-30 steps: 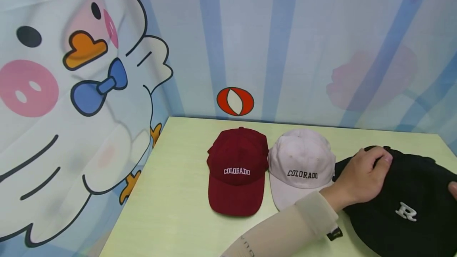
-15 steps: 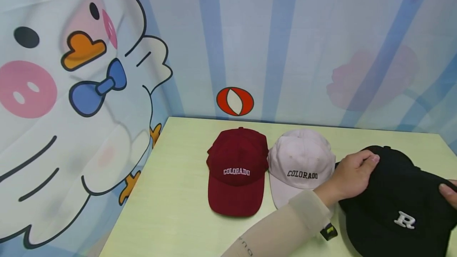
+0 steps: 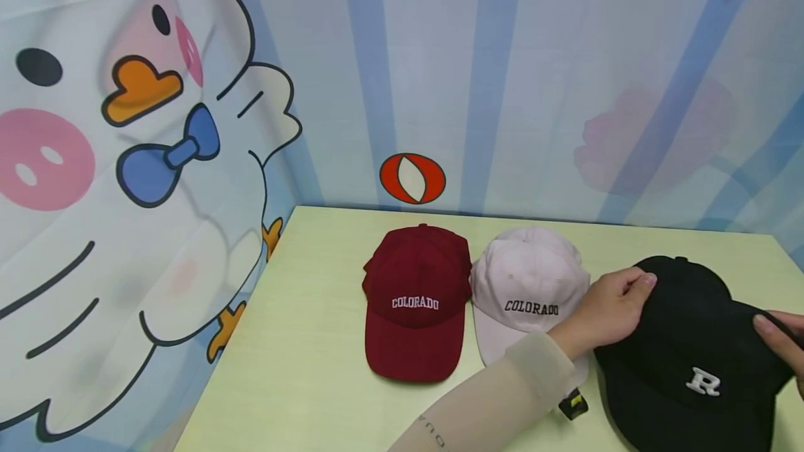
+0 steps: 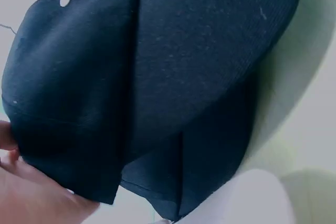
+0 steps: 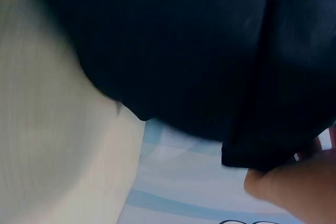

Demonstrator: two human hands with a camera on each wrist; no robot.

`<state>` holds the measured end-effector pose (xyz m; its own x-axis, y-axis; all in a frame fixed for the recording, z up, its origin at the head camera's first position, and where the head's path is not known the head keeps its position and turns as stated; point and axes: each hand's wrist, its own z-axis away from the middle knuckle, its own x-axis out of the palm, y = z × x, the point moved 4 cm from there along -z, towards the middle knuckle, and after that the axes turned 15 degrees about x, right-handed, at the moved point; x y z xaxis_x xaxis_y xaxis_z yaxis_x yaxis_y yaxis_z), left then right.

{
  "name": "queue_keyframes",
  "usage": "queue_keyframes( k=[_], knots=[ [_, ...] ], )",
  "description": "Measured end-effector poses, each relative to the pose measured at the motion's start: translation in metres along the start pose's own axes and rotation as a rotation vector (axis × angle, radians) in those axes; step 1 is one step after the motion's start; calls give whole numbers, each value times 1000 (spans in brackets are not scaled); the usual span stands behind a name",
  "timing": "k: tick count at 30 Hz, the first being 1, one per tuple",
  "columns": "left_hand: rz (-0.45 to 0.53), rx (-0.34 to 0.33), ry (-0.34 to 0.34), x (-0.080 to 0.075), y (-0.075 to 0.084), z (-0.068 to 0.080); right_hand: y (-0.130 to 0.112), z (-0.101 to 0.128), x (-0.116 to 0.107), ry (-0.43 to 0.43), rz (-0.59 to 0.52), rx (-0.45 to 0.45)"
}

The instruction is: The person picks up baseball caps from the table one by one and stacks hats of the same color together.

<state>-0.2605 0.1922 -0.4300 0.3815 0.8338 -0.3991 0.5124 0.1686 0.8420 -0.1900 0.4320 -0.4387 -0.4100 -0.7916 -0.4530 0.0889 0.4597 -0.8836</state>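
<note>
A black cap [image 3: 685, 330] with a white R lies on the pale green table [image 3: 308, 354] at the right. My left hand [image 3: 612, 309] grips the left side of its crown, thumb and fingers curled on the fabric. At the frame's right edge my right hand [image 3: 782, 344] pinches the crown's other side. The left wrist view shows the black cap [image 4: 157, 77] close up, with fingers [image 4: 31, 192] at its lower edge. The right wrist view is filled by the black cap [image 5: 199, 51], and a fingertip [image 5: 294, 192] sits on its rim.
A dark red COLORADO cap [image 3: 417, 277] and a pale pink COLORADO cap [image 3: 527, 277] lie side by side left of the black one. A small black tag [image 3: 573, 404] sits under my left wrist. A cartoon curtain [image 3: 157, 159] walls the table's left and back.
My left hand slid leftward along the black cap's crown. My right hand's fingers came further into view from the right. The black cap shifted slightly left.
</note>
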Motion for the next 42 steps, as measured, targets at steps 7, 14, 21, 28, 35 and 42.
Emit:
queue_keyframes(
  k=[7, 14, 21, 28, 35, 42],
  knots=[
    [95, -141, 71, 3, -11, 6, 71, -35, 6, 14, -195, 262],
    [-45, -72, 82, 9, -9, 16, 44, -27, 16, 172, -199, 485],
    [-108, -61, -60, 26, 0, 30, 65, -39, 24, 271, -187, 551],
    [-102, -135, -149, 37, -4, 34, 81, -45, 38, 176, -18, 562],
    [-45, -202, -109, 40, -12, 34, 79, -41, 46, -1, -30, 599],
    [-22, -261, -112, 42, -10, 37, 78, -27, 43, -95, 156, 637]
  ],
)
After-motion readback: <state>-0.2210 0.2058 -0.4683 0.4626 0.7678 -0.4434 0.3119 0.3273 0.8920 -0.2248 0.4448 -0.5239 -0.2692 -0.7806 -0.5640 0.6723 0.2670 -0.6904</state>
